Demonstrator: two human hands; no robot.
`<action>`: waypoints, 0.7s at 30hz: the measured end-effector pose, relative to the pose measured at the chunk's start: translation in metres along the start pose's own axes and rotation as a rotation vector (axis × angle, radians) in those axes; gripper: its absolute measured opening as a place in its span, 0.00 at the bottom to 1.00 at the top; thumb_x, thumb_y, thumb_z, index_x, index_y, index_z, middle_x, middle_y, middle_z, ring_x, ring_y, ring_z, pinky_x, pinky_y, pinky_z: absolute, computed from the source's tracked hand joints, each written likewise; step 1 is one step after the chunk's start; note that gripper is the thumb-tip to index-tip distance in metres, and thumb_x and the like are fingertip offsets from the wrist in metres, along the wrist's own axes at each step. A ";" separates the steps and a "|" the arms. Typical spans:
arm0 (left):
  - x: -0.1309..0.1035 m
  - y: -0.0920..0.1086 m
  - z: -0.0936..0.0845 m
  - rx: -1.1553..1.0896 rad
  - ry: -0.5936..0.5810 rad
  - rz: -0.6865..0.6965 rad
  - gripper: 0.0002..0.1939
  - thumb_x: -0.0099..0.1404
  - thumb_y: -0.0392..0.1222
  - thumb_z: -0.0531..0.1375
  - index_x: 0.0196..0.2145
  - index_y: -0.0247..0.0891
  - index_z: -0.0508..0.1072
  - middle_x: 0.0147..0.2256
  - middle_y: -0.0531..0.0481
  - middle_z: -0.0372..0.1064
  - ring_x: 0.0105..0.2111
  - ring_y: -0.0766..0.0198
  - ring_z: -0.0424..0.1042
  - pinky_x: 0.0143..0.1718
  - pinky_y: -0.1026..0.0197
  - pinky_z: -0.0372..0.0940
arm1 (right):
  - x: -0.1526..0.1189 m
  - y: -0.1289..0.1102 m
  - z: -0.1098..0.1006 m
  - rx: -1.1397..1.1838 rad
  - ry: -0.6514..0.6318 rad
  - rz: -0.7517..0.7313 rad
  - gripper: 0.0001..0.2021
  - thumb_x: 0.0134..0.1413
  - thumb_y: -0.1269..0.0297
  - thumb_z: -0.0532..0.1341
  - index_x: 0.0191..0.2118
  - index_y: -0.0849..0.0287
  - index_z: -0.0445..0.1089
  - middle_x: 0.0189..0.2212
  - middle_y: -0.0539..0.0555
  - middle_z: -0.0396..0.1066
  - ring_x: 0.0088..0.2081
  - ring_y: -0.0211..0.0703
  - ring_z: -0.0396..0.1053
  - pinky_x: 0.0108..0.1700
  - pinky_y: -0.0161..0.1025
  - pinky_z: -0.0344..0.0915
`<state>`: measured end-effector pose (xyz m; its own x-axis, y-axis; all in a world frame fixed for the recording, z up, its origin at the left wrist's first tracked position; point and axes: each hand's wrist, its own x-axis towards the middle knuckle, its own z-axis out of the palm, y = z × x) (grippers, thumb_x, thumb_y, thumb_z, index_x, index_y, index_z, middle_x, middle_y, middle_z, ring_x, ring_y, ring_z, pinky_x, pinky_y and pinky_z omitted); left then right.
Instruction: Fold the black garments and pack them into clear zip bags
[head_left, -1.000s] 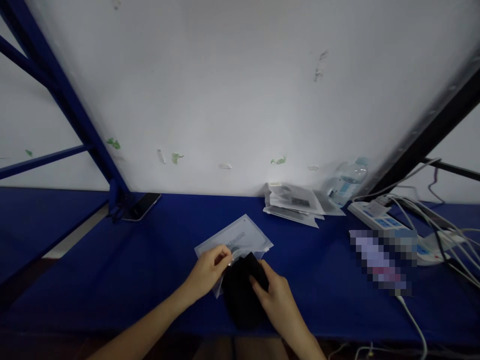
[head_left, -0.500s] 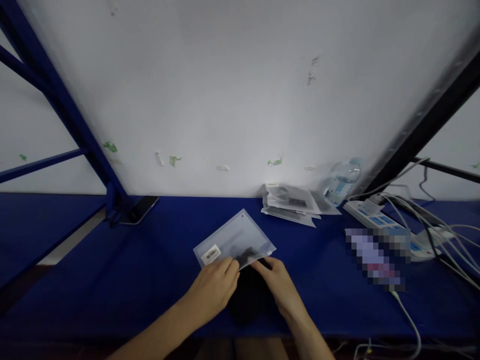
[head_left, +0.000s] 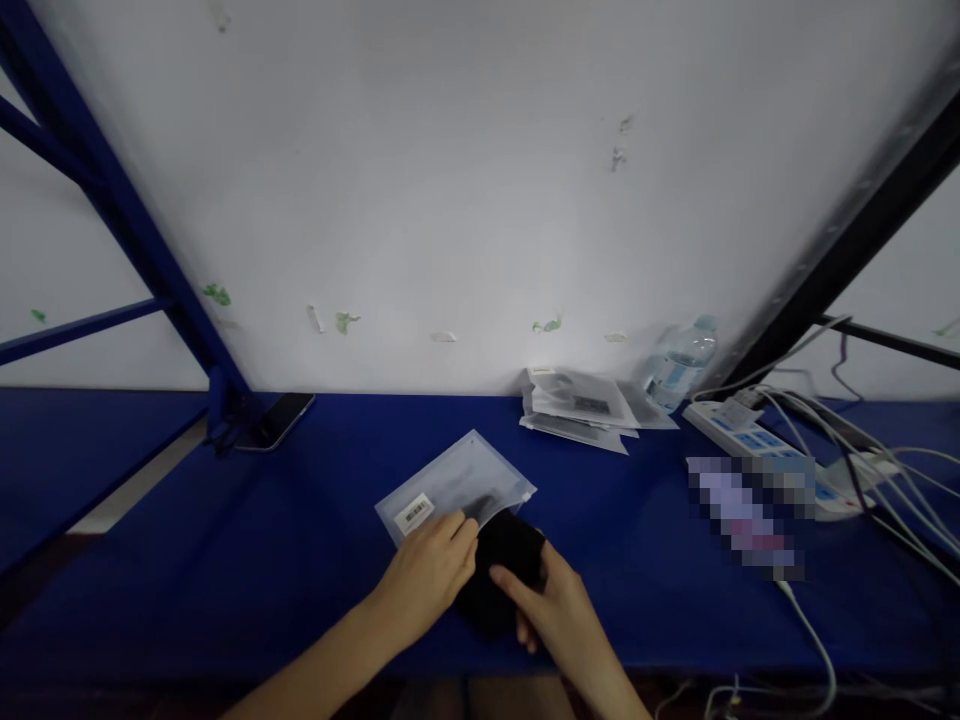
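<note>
A frosted zip bag (head_left: 457, 470) with a white barcode label (head_left: 414, 513) lies tilted over the blue table in the head view. My left hand (head_left: 439, 560) is closed on the near edge of this bag, at its opening. Black folded fabric (head_left: 510, 550) sits at the bag's mouth, part of it showing dark through the plastic. My right hand (head_left: 551, 595) grips the fabric from the right, thumb on top and fingers underneath. What kind of fabric item it is cannot be made out.
Several filled frosted bags (head_left: 577, 400) are stacked by the wall, next to a clear plastic bottle (head_left: 681, 365). To the right are a power strip (head_left: 757, 440) with white cables and a blurred-out device (head_left: 742, 515). A phone (head_left: 279, 420) lies at the left.
My right hand has moved from the bag's opening down onto the black fabric, and more of the fabric shows. The bag has shifted slightly left and down, with my left hand still on it.
</note>
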<state>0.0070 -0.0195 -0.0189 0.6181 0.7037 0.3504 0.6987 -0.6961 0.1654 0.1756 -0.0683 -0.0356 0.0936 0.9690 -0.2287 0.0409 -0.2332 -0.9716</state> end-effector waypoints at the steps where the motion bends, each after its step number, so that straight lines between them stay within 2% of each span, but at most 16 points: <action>1: 0.000 0.001 -0.001 0.006 -0.001 0.008 0.10 0.68 0.32 0.47 0.30 0.40 0.62 0.29 0.51 0.65 0.28 0.61 0.68 0.29 0.58 0.64 | 0.002 0.000 0.003 0.077 -0.010 0.044 0.29 0.43 0.49 0.67 0.48 0.62 0.65 0.11 0.43 0.64 0.12 0.38 0.63 0.14 0.31 0.59; 5: 0.003 0.006 -0.009 0.068 -0.034 0.076 0.11 0.68 0.30 0.47 0.30 0.39 0.63 0.28 0.50 0.64 0.29 0.59 0.67 0.32 0.55 0.64 | 0.015 -0.007 0.019 0.314 0.028 0.082 0.24 0.42 0.53 0.70 0.41 0.63 0.66 0.20 0.47 0.70 0.18 0.36 0.68 0.19 0.31 0.66; 9: 0.006 0.008 -0.017 0.104 -0.079 0.157 0.11 0.67 0.30 0.48 0.29 0.38 0.64 0.29 0.49 0.64 0.31 0.57 0.66 0.33 0.53 0.65 | 0.024 -0.014 0.029 0.305 -0.057 0.033 0.21 0.43 0.53 0.69 0.38 0.63 0.67 0.20 0.48 0.71 0.18 0.36 0.68 0.19 0.32 0.66; 11: 0.005 0.007 -0.019 0.086 -0.083 0.149 0.09 0.67 0.30 0.49 0.31 0.38 0.66 0.31 0.48 0.66 0.33 0.56 0.67 0.35 0.51 0.66 | 0.025 -0.016 0.031 0.357 -0.081 -0.023 0.20 0.45 0.54 0.68 0.41 0.63 0.68 0.27 0.52 0.75 0.25 0.40 0.73 0.25 0.34 0.70; 12: 0.004 0.006 -0.019 0.063 -0.071 0.136 0.08 0.66 0.30 0.50 0.33 0.37 0.66 0.34 0.46 0.67 0.37 0.54 0.68 0.38 0.49 0.66 | 0.025 -0.017 0.031 0.404 -0.083 -0.057 0.20 0.47 0.55 0.67 0.43 0.62 0.68 0.33 0.54 0.76 0.32 0.42 0.75 0.31 0.36 0.72; 14: 0.001 0.003 -0.019 -0.004 -0.038 0.116 0.08 0.67 0.29 0.50 0.36 0.37 0.67 0.43 0.43 0.68 0.49 0.51 0.66 0.48 0.45 0.64 | 0.022 -0.014 0.031 0.497 -0.094 -0.111 0.20 0.51 0.56 0.64 0.48 0.59 0.68 0.45 0.56 0.74 0.46 0.46 0.73 0.44 0.40 0.71; 16: -0.003 0.000 -0.018 -0.076 -0.037 0.108 0.08 0.69 0.31 0.49 0.37 0.38 0.67 0.52 0.42 0.64 0.60 0.50 0.57 0.58 0.43 0.57 | 0.018 -0.008 0.027 0.530 -0.107 -0.124 0.22 0.51 0.55 0.64 0.50 0.57 0.68 0.51 0.56 0.71 0.53 0.48 0.69 0.51 0.43 0.68; 19: -0.009 -0.006 -0.014 -0.152 -0.090 0.054 0.12 0.72 0.36 0.47 0.50 0.38 0.65 0.61 0.43 0.57 0.65 0.55 0.48 0.63 0.45 0.51 | 0.011 0.000 0.010 0.397 -0.122 -0.104 0.25 0.48 0.49 0.64 0.50 0.58 0.70 0.50 0.58 0.72 0.47 0.50 0.73 0.49 0.46 0.70; 21: -0.012 -0.011 -0.010 -0.170 -0.131 0.026 0.20 0.73 0.36 0.44 0.61 0.38 0.55 0.64 0.45 0.52 0.65 0.60 0.47 0.64 0.49 0.50 | 0.009 0.001 -0.009 0.196 -0.080 -0.095 0.25 0.48 0.46 0.63 0.46 0.60 0.72 0.42 0.59 0.75 0.36 0.49 0.76 0.39 0.45 0.74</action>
<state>-0.0119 -0.0217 -0.0158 0.6845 0.6900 0.2353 0.6180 -0.7205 0.3146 0.1853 -0.0602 -0.0382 0.0189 0.9910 -0.1326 -0.1490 -0.1283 -0.9805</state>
